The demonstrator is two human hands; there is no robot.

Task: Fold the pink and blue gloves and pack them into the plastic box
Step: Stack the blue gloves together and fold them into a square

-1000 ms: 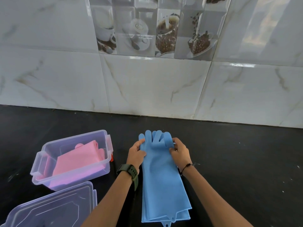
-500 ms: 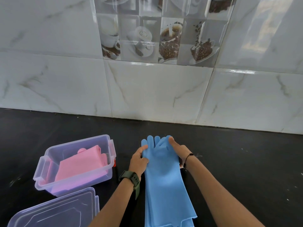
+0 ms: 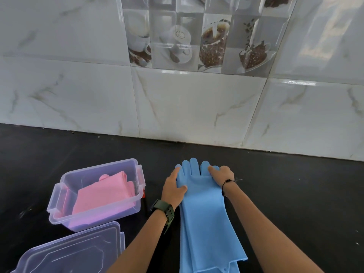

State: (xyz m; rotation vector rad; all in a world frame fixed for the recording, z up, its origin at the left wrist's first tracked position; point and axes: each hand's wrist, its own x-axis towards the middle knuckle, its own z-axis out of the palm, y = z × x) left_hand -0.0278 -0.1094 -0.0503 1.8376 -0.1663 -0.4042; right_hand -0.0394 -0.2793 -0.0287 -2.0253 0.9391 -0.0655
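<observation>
1. I am pressing my left hand (image 3: pixel 174 189) and right hand (image 3: pixel 221 175) flat, unclenched, on the blue gloves (image 3: pixel 204 213) lying stacked on the black counter (image 3: pixel 295 194).
2. I am judging them soft, floppy and grippy; hold at the finger end.
3. Pink gloves (image 3: pixel 104 194) are lying folded in the plastic box (image 3: pixel 59 201).

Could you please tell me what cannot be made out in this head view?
- Blue gloves: cuff ends cut off by the bottom edge.
- Lid: near corner cut off by the frame edge.
- Pink gloves: lower folds blurred behind the plastic box wall.
</observation>
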